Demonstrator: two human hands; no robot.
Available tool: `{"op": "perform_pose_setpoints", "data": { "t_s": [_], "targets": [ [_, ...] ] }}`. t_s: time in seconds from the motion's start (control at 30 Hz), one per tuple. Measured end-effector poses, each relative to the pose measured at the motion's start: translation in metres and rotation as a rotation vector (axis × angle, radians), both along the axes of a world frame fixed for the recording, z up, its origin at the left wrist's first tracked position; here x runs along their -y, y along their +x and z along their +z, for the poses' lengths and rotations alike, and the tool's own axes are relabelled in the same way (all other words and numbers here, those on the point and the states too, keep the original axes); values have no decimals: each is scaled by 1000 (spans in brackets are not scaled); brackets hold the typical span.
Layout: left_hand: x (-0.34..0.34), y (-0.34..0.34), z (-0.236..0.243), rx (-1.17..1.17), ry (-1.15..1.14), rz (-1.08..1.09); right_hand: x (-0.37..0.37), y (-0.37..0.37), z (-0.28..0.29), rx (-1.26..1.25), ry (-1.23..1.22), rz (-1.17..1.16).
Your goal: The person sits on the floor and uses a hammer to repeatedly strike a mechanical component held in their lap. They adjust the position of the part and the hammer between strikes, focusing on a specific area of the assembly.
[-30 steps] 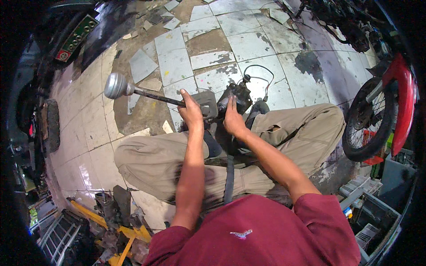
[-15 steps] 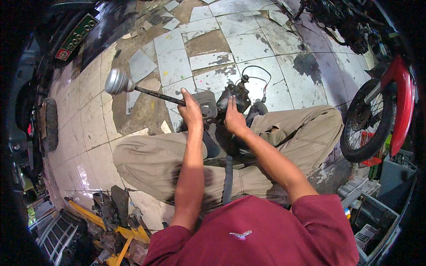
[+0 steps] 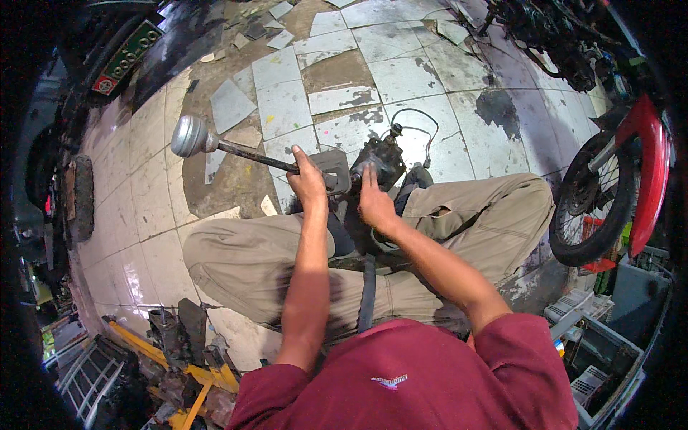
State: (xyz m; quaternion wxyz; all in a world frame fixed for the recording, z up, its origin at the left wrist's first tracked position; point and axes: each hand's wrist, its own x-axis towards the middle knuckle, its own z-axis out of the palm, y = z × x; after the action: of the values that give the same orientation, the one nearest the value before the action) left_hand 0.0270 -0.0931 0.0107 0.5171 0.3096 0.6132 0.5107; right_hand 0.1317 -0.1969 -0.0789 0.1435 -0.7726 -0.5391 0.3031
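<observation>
In the head view, a person in a dark red shirt (image 3: pixel 437 383) and tan trousers (image 3: pixel 236 261) sits on a floor (image 3: pixel 408 75) of pale tiles, some cracked or missing. The left hand (image 3: pixel 309 186) is wrapped around a black rod (image 3: pixel 254 157), its thumb pointing up and away from the body. The rod slants toward the left and ends in a rounded silver head (image 3: pixel 189 136) above a bare patch of floor. Just beside this hand is a flat grey plate (image 3: pixel 334 161) with rounded corners.

The right hand (image 3: pixel 377 205) lies on the near side of a dark metal part (image 3: pixel 383 159), two fingers stretched out side by side against it; whether its thumb pinches anything cannot be told. The metal part is between the person's legs, right of the plate, and a thin black cable (image 3: pixel 436 129) loops out beside it.

To the right stands a wheel (image 3: pixel 566 251) under a red fender (image 3: pixel 650 179), with grey crates (image 3: pixel 609 344) nearer the body. At lower left are a yellow metal frame (image 3: pixel 141 345) and a wire rack (image 3: pixel 89 380).
</observation>
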Motion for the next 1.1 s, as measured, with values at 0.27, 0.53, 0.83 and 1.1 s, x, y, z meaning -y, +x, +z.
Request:
{"op": "perform_pose_setpoints", "data": {
  "t_s": [0.27, 0.53, 0.83, 1.1],
  "targets": [
    [0, 1, 1, -43, 48, -55, -1, 6, -4, 21, 22, 2],
    [-6, -6, -17, -117, -27, 41, 0, 8, 6, -6, -19, 45],
    [-3, -1, 0, -4, -13, 8, 2, 6, -3, -5, -2, 47],
    [-1, -1, 3, -31, -24, 5, 8, 1, 5, -10, 48, 33]
  ]
}}
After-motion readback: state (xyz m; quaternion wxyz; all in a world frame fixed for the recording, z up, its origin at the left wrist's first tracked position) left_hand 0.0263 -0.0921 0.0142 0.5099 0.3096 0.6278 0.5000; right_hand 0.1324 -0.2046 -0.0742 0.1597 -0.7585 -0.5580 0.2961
